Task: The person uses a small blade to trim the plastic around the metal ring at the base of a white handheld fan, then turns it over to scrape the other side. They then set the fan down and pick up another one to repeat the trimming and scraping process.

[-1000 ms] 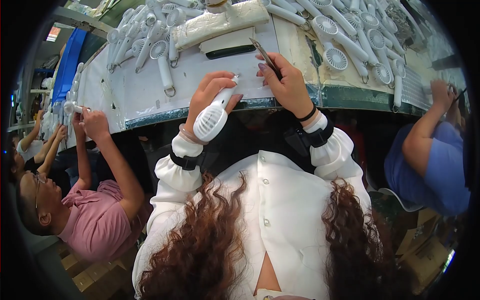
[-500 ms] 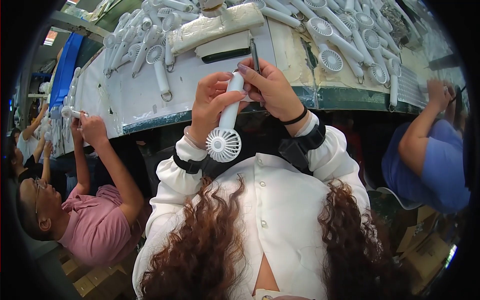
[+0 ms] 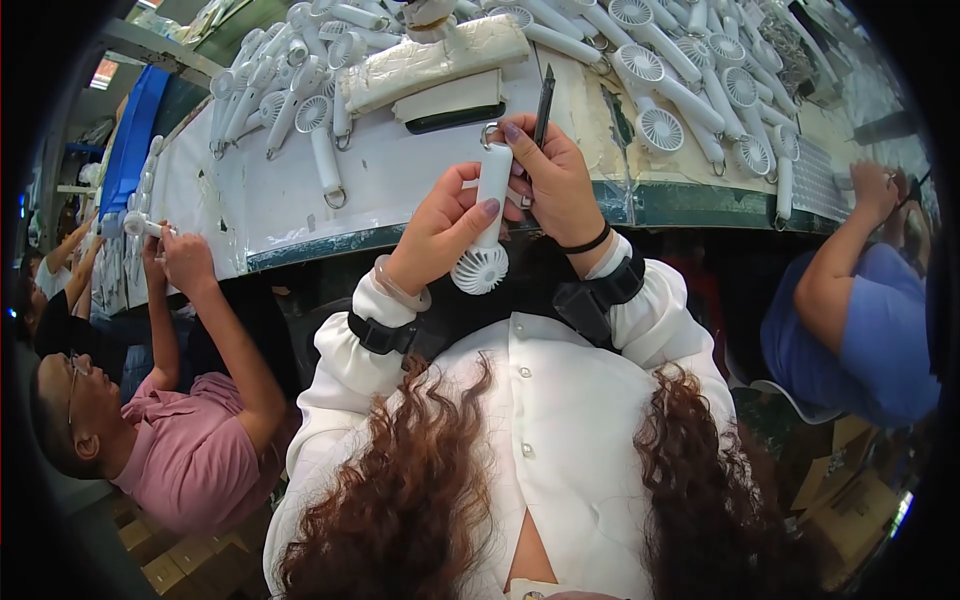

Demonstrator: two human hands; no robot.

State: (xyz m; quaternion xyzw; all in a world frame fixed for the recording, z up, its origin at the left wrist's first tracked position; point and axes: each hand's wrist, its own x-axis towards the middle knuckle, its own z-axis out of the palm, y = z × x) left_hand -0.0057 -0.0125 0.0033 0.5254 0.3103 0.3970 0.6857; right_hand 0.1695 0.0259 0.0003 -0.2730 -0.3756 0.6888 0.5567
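My left hand (image 3: 440, 225) is closed around the handle of a white handheld fan (image 3: 492, 195). Its round slatted head hangs toward me, and a metal ring (image 3: 489, 134) stands at the far end of the handle. Close beside it, my right hand (image 3: 560, 180) has thumb and fingers at that ring end. A slim dark pointed tool (image 3: 545, 100), its exact kind unclear, sticks up from the right hand's grip. Some of the right fingers are hidden behind the handle.
Many white handheld fans (image 3: 322, 150) lie heaped across the table (image 3: 270, 205). A wrapped white roll (image 3: 440, 62) and a black-edged pad (image 3: 455, 115) lie ahead. Co-workers sit at left, in a pink shirt (image 3: 200, 450), and right, in blue (image 3: 850, 320).
The fan has shifted right and away from me, its head now lower under my hands and its ring in sight. My left hand has moved right, and the dark tool has swung right.
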